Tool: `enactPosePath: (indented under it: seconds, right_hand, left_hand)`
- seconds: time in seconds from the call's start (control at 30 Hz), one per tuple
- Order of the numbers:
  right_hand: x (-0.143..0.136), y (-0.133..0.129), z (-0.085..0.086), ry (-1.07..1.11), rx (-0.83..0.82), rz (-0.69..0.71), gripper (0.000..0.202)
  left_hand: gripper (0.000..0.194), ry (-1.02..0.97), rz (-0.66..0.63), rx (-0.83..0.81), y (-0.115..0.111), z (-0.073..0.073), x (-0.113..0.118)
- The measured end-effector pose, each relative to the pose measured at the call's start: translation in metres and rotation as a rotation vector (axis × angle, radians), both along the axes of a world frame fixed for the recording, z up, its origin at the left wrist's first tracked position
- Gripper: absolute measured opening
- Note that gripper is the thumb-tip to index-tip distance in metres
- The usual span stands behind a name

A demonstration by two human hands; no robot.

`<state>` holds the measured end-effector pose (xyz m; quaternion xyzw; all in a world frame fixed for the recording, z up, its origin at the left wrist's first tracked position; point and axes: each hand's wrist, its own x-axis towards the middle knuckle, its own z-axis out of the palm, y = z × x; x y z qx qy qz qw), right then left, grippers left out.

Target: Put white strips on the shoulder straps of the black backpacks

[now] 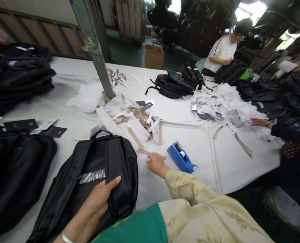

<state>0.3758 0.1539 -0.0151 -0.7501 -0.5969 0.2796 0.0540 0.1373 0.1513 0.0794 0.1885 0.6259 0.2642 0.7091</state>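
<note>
A black backpack (89,189) lies on the white table, its shoulder straps facing up and a strip of clear plastic across its back. My left hand (99,199) grips the backpack's right strap, thumb on top. To the right, my right hand (157,164) is closed on one end of a tan paper strip (146,152) lying on the table. Just beyond that hand stands a blue tape dispenser (181,157). A heap of tan and white paper strips (142,121) lies above the backpack.
Stacked black bags (16,81) and another bag (16,175) fill the left. A metal post (96,50) rises through the table. Clear plastic bags (226,104) are piled at right, touched by another person's hand (261,123). A person (223,50) stands behind with black bags.
</note>
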Motion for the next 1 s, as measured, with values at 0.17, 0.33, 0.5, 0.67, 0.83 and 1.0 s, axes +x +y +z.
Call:
enactPosePath:
  seconds: [0.17, 0.33, 0.5, 0.67, 0.83, 1.0]
  right_hand:
    - [0.025, 0.047, -0.015, -0.195, -0.139, 0.036, 0.036]
    - [0.029, 0.039, -0.022, -0.134, -0.177, 0.083, 0.028]
    - [0.033, 0.015, -0.002, 0.067, -0.112, 0.105, 0.024]
    - [0.02, -0.015, 0.033, 0.466, -0.127, 0.144, 0.024]
    - [-0.014, -0.034, 0.063, 0.431, -0.26, 0.573, 0.016]
    - [-0.078, -0.014, 0.067, 0.333, -0.323, 0.551, 0.018]
  left_hand:
    - [0.024, -0.123, -0.051, -0.226, 0.009, 0.002, -0.063]
    - [0.03, -0.2, -0.035, -0.277, 0.003, -0.013, -0.092]
    - [0.024, -0.224, -0.042, -0.296, -0.005, -0.02, -0.084]
    - [0.016, -0.172, -0.03, -0.338, -0.006, -0.01, -0.074]
    - [0.017, -0.174, -0.028, -0.294, -0.006, -0.004, -0.068]
    - [0.02, -0.144, -0.078, -0.219, -0.004, -0.007, -0.061]
